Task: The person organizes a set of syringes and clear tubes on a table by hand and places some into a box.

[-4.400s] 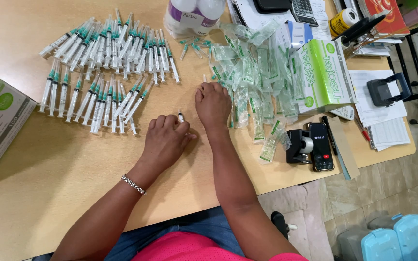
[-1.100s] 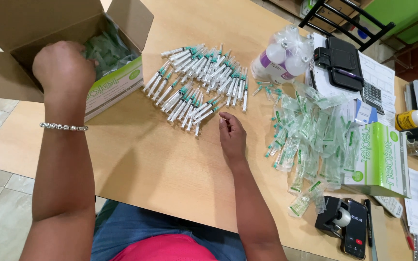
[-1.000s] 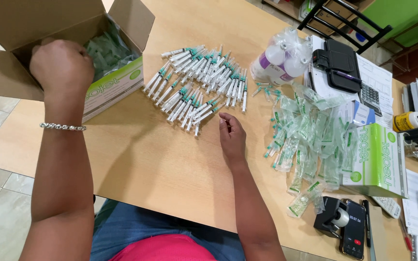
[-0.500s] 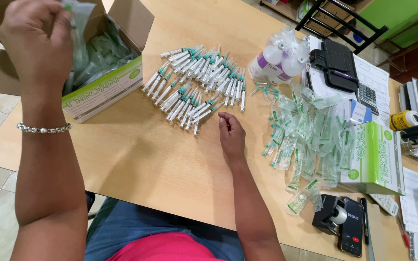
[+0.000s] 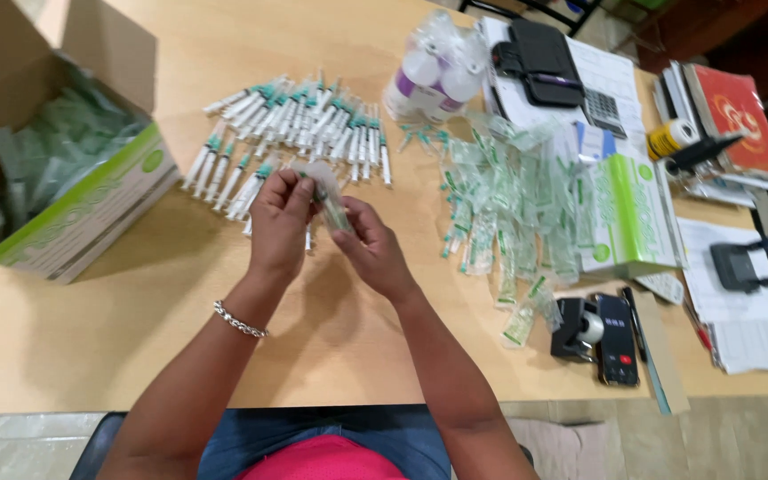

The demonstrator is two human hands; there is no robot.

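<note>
Clear plastic-wrapped syringe packet (image 5: 329, 203) sat pinched betw. both hands at table centre: left hand (image 5: 282, 222) & right hand (image 5: 373, 249) closed on it, w/ rows of unwrapped green-tipped syringes (image 5: 295, 133) at 12 o'clock, open cardboard box (image 5: 55, 169) at 9.

Clear-wrapped syringe packet (image 5: 326, 200) held tilted above the table

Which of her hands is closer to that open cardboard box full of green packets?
The left hand is nearer to the cardboard box, which stands off to its left. The right hand sits beyond it, further from the box. Both hold a wrapped syringe.
</note>
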